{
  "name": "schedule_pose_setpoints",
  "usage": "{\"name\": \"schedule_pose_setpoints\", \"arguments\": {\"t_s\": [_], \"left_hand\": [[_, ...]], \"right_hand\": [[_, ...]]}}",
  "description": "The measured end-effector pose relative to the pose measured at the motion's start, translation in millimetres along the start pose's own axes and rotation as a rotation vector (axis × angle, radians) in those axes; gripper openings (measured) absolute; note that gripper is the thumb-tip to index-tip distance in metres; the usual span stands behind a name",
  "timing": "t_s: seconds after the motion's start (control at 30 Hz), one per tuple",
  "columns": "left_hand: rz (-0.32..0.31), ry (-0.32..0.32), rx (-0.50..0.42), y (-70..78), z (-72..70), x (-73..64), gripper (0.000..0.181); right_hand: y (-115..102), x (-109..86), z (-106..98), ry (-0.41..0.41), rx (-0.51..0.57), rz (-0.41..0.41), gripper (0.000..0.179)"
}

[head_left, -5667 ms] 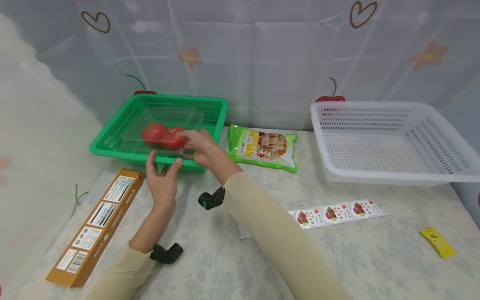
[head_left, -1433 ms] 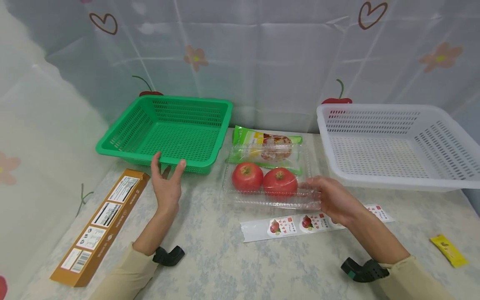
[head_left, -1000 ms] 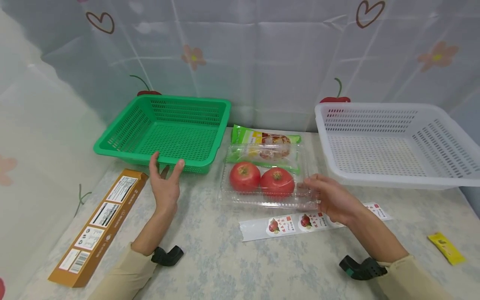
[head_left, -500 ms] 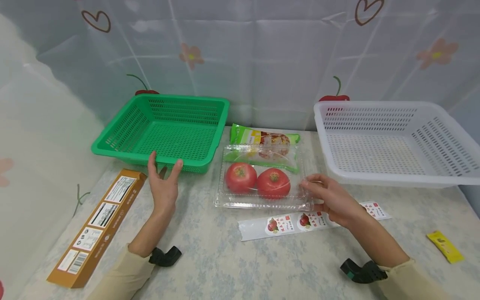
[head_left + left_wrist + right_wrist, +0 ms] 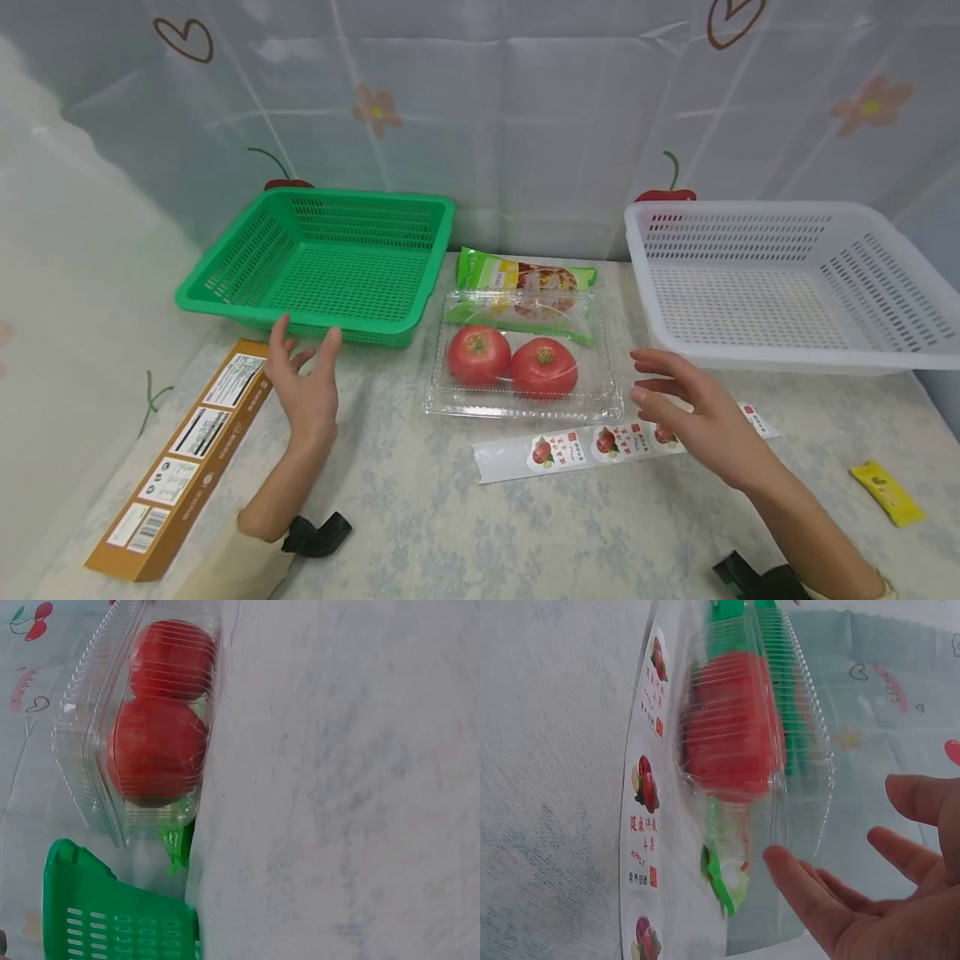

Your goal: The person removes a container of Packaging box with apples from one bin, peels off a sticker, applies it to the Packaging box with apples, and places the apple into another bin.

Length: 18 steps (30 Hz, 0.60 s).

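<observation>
A clear plastic clamshell box (image 5: 525, 404) with two red fruits that look like apples (image 5: 478, 356) lies in mid-table, over part of a green and white food bag (image 5: 487, 271). To its right, my right hand (image 5: 697, 417) is apart from it, fingers spread and holding nothing. The right wrist view shows that hand's fingers near the end of the box. My left hand (image 5: 303, 400) hovers in front of the green basket (image 5: 300, 315), fingers spread, grasping nothing. No fingers are clear in the left wrist view, only the box and basket.
A strip of apple labels (image 5: 517, 461) lies in front of the box, partly behind the right hand. A long brown carton (image 5: 180, 462) lies at left. A white basket (image 5: 750, 357) stands at back right, a yellow packet (image 5: 887, 493) at right.
The clear box has come out of the green basket to mid-table in my right hand, which has since let go and drawn back right. My left hand has moved back from the basket's rim.
</observation>
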<state>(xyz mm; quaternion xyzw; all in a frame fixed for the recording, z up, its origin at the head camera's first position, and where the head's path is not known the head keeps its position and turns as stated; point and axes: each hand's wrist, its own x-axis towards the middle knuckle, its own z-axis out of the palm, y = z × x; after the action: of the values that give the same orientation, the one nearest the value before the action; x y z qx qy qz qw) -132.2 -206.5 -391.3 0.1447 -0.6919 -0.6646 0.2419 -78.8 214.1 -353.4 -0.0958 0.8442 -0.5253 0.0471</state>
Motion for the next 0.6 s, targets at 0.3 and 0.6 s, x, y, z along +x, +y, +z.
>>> {"name": "schedule_pose_setpoints", "arguments": {"t_s": [0.3, 0.6], "left_hand": [[0.224, -0.336, -0.083, 26.7, 14.4, -51.8, 0.044], [0.100, -0.953, 0.284, 36.4, 30.0, -100.5, 0.043]], "right_hand": [[-11.7, -24.1, 9.7, 0.132, -0.031, -0.110, 0.035], [-0.9, -30.4, 57.5, -0.219, 0.077, -0.119, 0.029]]}}
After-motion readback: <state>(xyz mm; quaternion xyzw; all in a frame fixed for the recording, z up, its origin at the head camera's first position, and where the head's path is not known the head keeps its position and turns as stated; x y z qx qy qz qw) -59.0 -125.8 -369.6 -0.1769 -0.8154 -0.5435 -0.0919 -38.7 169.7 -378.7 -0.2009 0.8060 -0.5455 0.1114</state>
